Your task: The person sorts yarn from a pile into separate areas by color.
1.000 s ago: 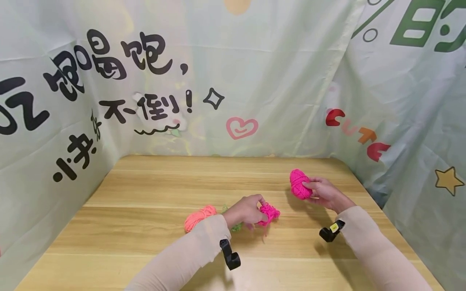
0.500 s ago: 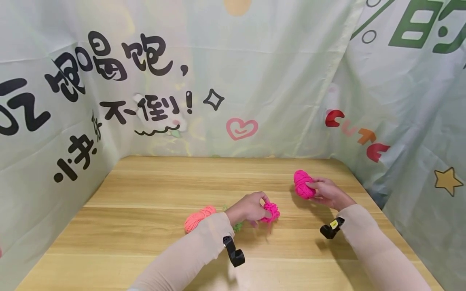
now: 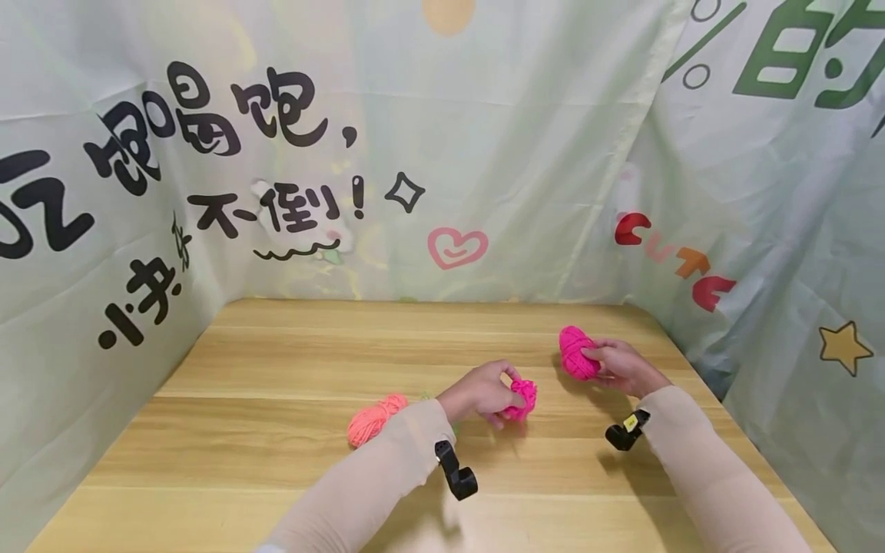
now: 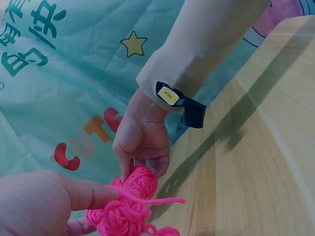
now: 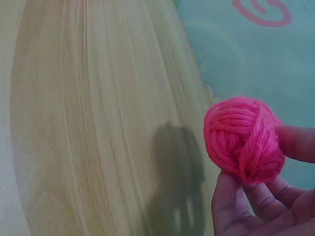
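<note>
Yarn in a small, knotty, bright pink bunch [image 3: 523,401] is sitting between the thumb and fingers of the left hand [image 3: 486,392], which are closing narrowly around it, right of the middle of the pale wood-grain bench [image 3: 276,357]. One loose pink strand [image 4: 170,200] is sticking out sideways from the bunch in the left wrist view. Whether the bunch is touching the bench, I cannot tell. Farther toward the far right corner, the right hand [image 3: 624,367] is holding a larger, tightly wound, bright pink oval yarn ball [image 3: 578,355] between thumb and fingers; it is hanging clear of the bench, its dark shadow [image 5: 177,172] falling apart from it on the wood. The two pink pieces are staying well inside the right edge. An orange-coral yarn skein [image 3: 373,421] is lying left of the bench's middle, just beside the cream left sleeve [image 3: 387,461]. A bit of green yarn [image 3: 425,397] is peeping past that sleeve, mostly hidden. Beyond the far edge, a pale printed cloth [image 3: 539,177] is hanging, showing a pink heart outline.
</note>
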A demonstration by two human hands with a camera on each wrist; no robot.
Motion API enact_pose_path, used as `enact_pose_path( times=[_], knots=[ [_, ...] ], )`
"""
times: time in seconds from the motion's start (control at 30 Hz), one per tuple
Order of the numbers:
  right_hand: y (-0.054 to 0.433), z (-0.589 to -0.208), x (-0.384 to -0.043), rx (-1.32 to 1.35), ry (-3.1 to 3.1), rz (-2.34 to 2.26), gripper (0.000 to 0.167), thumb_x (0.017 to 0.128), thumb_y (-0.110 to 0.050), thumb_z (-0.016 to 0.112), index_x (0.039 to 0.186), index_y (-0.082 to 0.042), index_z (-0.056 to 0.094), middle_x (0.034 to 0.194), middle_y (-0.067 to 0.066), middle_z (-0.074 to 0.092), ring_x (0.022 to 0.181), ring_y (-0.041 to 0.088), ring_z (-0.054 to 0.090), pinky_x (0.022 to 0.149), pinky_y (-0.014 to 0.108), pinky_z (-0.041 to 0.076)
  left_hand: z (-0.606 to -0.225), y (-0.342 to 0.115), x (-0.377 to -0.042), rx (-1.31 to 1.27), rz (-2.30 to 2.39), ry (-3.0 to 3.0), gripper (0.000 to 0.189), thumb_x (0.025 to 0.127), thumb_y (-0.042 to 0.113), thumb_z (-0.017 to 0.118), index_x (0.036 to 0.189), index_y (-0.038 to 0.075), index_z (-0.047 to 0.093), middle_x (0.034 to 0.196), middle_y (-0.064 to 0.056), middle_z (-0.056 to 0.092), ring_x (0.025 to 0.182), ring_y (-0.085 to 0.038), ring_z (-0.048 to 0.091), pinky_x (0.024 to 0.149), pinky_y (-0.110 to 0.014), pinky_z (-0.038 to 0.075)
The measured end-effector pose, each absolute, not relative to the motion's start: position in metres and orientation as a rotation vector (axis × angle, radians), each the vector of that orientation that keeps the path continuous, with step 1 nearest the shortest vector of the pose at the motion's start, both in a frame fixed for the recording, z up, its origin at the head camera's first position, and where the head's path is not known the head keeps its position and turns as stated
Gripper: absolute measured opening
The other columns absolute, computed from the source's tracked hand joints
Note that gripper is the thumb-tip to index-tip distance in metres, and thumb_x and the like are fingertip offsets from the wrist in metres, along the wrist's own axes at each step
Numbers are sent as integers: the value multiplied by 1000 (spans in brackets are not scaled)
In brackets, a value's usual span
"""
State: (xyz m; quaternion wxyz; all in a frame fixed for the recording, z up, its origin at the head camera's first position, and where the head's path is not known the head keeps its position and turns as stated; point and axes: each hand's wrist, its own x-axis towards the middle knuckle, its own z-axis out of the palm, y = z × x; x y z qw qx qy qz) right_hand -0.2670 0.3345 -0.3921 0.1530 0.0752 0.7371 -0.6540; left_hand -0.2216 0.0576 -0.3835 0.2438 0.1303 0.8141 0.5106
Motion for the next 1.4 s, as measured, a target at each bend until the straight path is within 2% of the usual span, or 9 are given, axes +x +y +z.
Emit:
enact_pose_path(
  times=[0.17,0.33,0.57,0.77,0.93,1.07,1.2,1.3,1.4],
  knots=[
    [342,-398,-270,246,2134,-1854,35,99,-12,53,127,5,40,87,0,57,73,11,60,69,28,54,-384,62,-225,390,1427,2179,26,88,5,70,107,12,54,78,-10,62,58,-20,61,56,-38,58],
    [351,-402,-271,291,2210,-1790,37,99,-12,52,128,7,38,89,2,51,75,11,55,69,28,54,-383,69,-227,410,1429,2159,26,87,2,69,106,12,53,81,-10,62,56,-18,59,51,-33,56],
    [359,-404,-272,319,2294,-1703,40,99,-13,52,129,8,37,90,4,49,76,13,52,70,28,54,-378,79,-228,368,1429,2176,28,87,4,70,109,14,55,83,-9,61,58,-21,61,49,-31,55],
    [362,-406,-276,338,2285,-1709,40,98,-12,53,129,8,37,93,5,48,79,13,50,70,27,54,-378,84,-228,365,1428,2177,28,88,3,69,109,13,54,76,-11,65,56,-26,63,56,-37,57],
    [365,-409,-279,353,2301,-1682,48,98,-13,54,134,11,33,97,6,48,81,13,50,71,26,54,-378,88,-229,335,1441,2191,27,88,6,70,109,13,54,76,-10,65,64,-32,67,54,-35,56],
    [367,-409,-280,367,2337,-1644,53,97,-14,54,137,11,30,98,7,48,81,14,50,70,26,54,-377,91,-230,303,1463,2207,27,88,9,72,108,15,54,78,-9,64,59,-28,65,54,-35,56],
    [369,-410,-283,364,2336,-1643,46,97,-13,54,132,10,34,97,7,48,80,14,50,71,26,54,-376,92,-232,289,1476,2228,29,88,10,72,110,15,55,78,-7,63,52,-22,61,54,-35,57],
    [371,-412,-285,361,2318,-1654,39,98,-12,53,127,8,37,98,7,49,80,14,51,72,27,53,-377,93,-233,285,1488,2228,29,88,10,72,111,15,55,78,-8,62,52,-22,61,56,-36,57],
    [372,-414,-287,354,2316,-1643,40,99,-13,51,128,9,36,100,7,49,82,13,52,73,28,52,-380,94,-235,279,1500,2221,29,89,10,71,113,15,55,78,-8,62,52,-23,62,58,-38,58]
  ],
)
